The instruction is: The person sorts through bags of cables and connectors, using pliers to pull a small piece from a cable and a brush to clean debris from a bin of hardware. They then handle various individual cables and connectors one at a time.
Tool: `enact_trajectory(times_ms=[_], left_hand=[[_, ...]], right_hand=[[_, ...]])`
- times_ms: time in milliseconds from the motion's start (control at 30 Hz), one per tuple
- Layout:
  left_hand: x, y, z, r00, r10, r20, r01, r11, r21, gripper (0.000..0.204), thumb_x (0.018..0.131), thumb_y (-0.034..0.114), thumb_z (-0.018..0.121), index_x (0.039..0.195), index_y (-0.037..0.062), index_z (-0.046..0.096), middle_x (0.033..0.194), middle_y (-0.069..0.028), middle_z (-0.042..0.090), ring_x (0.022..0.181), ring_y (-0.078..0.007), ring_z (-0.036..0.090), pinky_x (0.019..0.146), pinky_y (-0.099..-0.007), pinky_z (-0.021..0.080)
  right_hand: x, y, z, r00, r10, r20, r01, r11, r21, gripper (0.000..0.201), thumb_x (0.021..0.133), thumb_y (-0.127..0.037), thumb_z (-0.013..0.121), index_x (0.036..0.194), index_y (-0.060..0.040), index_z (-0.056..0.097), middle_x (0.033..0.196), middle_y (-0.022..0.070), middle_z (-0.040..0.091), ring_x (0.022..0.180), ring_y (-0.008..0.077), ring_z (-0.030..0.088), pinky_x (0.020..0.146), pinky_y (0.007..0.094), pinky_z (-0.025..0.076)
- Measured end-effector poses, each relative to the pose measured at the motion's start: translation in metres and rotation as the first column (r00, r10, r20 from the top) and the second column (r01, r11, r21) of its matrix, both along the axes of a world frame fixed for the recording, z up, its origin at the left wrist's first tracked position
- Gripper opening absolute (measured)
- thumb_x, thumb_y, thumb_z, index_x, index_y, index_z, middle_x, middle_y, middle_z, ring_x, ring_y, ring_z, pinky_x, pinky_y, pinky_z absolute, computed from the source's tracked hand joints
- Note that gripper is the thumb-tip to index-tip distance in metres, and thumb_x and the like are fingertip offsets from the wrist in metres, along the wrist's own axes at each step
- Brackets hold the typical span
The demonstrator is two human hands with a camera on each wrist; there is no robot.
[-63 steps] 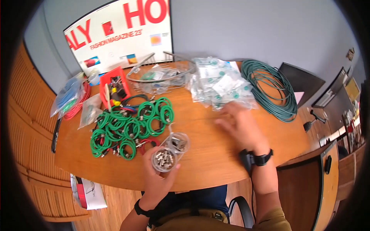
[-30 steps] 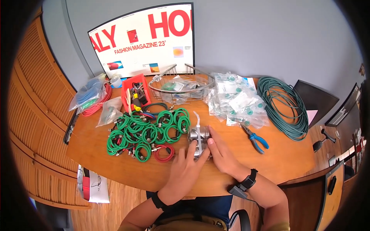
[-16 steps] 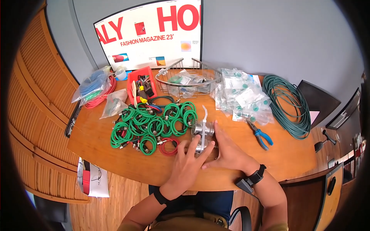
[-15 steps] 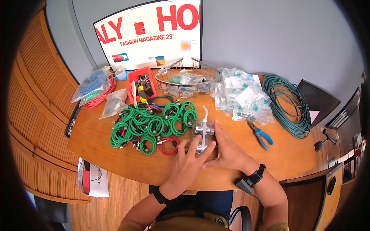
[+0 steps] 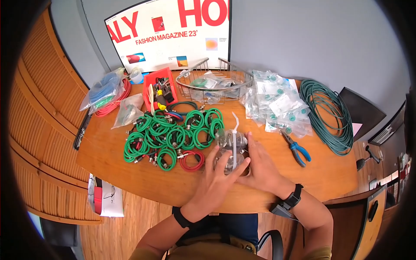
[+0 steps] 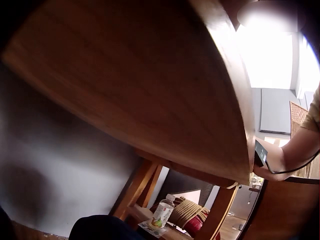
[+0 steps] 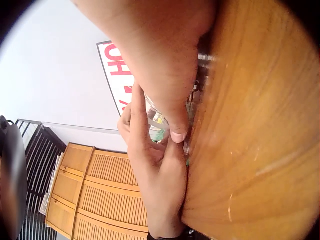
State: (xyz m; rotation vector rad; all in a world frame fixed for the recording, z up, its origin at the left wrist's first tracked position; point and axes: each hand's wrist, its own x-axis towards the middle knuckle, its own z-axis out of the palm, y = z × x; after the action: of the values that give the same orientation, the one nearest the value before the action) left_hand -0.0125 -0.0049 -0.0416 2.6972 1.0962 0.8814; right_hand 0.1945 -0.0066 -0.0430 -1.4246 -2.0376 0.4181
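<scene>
Two clear round jars [image 5: 229,138], bound together by a white zip tie [image 5: 235,147], are on the wooden table between my hands. Dark and metallic shapes show through their walls. My left hand [image 5: 212,184] holds the nearer jar, its fingers spread over and around it. Along the jars' right side, my right hand [image 5: 264,171] holds them with its fingers lengthwise. In the right wrist view, the right thumb [image 7: 177,136] comes down beside the left hand [image 7: 155,167], which covers much of the jars. The left wrist view shows neither hand's fingers.
Green coiled cables [image 5: 173,134] and a red coil [image 5: 191,160] lie left of the jars. Blue-handled pliers [image 5: 299,149] lie to the right. Behind are a red tool bin [image 5: 149,82], a wire basket [image 5: 214,90], plastic bags [image 5: 277,104] and a dark green cable coil [image 5: 331,117].
My right hand has come from the bags to the jars, uncovering the pliers. The jars, upright in the left hand before, were laid over and have since tilted slightly between both hands.
</scene>
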Motion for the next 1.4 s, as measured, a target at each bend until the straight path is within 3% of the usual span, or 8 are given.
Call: enact_trajectory(times_ms=[100,433,700,900,1000,1200,1333,1400], left_hand=[[0.000,0.000,-0.002,1.000,-0.026,-0.015,0.026,1.000,0.017,0.069,0.082,0.003,0.076,0.143,0.0333,0.067,0.145,-0.0156,0.041,0.142,-0.0486,0.039,0.113,-0.0567,0.048],[-0.002,-0.004,0.000,0.999,0.036,0.035,-0.037,0.999,0.037,0.070,0.082,-0.006,0.070,0.143,0.0291,0.068,0.145,-0.0165,0.041,0.142,-0.0497,0.038,0.111,-0.0558,0.048],[-0.008,-0.007,-0.001,0.989,0.071,0.133,-0.071,0.997,-0.007,0.068,0.083,-0.009,0.069,0.142,0.0258,0.070,0.146,-0.0182,0.042,0.141,-0.0491,0.038,0.117,-0.0572,0.039],[-0.015,-0.010,0.006,0.983,0.097,0.154,-0.096,0.995,-0.015,0.072,0.079,-0.018,0.058,0.139,0.0184,0.072,0.145,-0.0204,0.041,0.142,-0.0470,0.039,0.118,-0.0518,0.038],[-0.017,-0.007,0.002,0.934,0.166,0.315,-0.139,0.984,-0.108,0.075,0.077,-0.024,0.050,0.138,0.0131,0.073,0.146,-0.0209,0.042,0.142,-0.0401,0.042,0.118,-0.0453,0.038],[-0.016,-0.007,0.004,0.915,0.157,0.372,-0.125,0.986,-0.109,0.073,0.076,-0.025,0.050,0.135,0.0118,0.074,0.147,-0.0202,0.042,0.141,-0.0397,0.044,0.118,-0.0459,0.038],[-0.018,-0.005,0.001,0.933,0.114,0.341,-0.076,0.989,-0.125,0.074,0.074,-0.025,0.052,0.134,0.0131,0.075,0.147,-0.0201,0.043,0.143,-0.0417,0.043,0.118,-0.0484,0.038],[-0.016,-0.006,0.003,0.982,0.096,0.164,-0.096,0.995,-0.005,0.074,0.073,-0.021,0.055,0.132,0.0172,0.077,0.146,-0.0184,0.044,0.144,-0.0439,0.041,0.117,-0.0499,0.039]], right_hand=[[0.000,0.001,0.001,0.999,0.011,0.036,-0.013,0.998,0.065,0.127,0.073,-0.037,0.094,0.160,0.0143,0.018,0.153,0.0371,0.045,0.139,0.0535,0.048,0.119,0.0585,0.037],[-0.001,0.002,-0.004,0.999,0.008,0.047,-0.011,0.998,0.056,0.122,0.073,-0.034,0.093,0.160,0.0118,0.021,0.156,0.0364,0.041,0.142,0.0542,0.045,0.120,0.0608,0.035],[-0.001,0.000,0.001,0.999,0.002,0.035,-0.004,0.998,0.059,0.129,0.072,-0.048,0.095,0.160,0.0104,0.022,0.156,0.0352,0.041,0.143,0.0530,0.044,0.121,0.0597,0.035],[0.004,0.000,0.006,0.999,0.036,0.020,-0.037,0.996,0.081,0.127,0.074,-0.049,0.094,0.160,0.0111,0.021,0.158,0.0356,0.040,0.147,0.0528,0.040,0.123,0.0568,0.033],[0.005,-0.003,0.006,0.999,0.030,0.019,-0.031,0.999,0.041,0.128,0.075,-0.050,0.093,0.160,0.0115,0.020,0.160,0.0355,0.037,0.149,0.0522,0.038,0.124,0.0570,0.032],[0.006,-0.005,0.003,0.999,0.038,0.024,-0.039,0.998,0.044,0.130,0.076,-0.053,0.091,0.161,0.0109,0.017,0.162,0.0356,0.034,0.151,0.0520,0.035,0.125,0.0571,0.030],[0.008,-0.005,0.003,0.998,0.045,0.036,-0.047,0.998,0.044,0.130,0.076,-0.054,0.090,0.162,0.0099,0.016,0.162,0.0356,0.034,0.151,0.0521,0.035,0.125,0.0571,0.030],[0.009,-0.004,0.003,0.997,0.057,0.048,-0.059,0.997,0.043,0.130,0.077,-0.055,0.090,0.162,0.0093,0.016,0.162,0.0357,0.033,0.151,0.0522,0.035,0.125,0.0574,0.030]])
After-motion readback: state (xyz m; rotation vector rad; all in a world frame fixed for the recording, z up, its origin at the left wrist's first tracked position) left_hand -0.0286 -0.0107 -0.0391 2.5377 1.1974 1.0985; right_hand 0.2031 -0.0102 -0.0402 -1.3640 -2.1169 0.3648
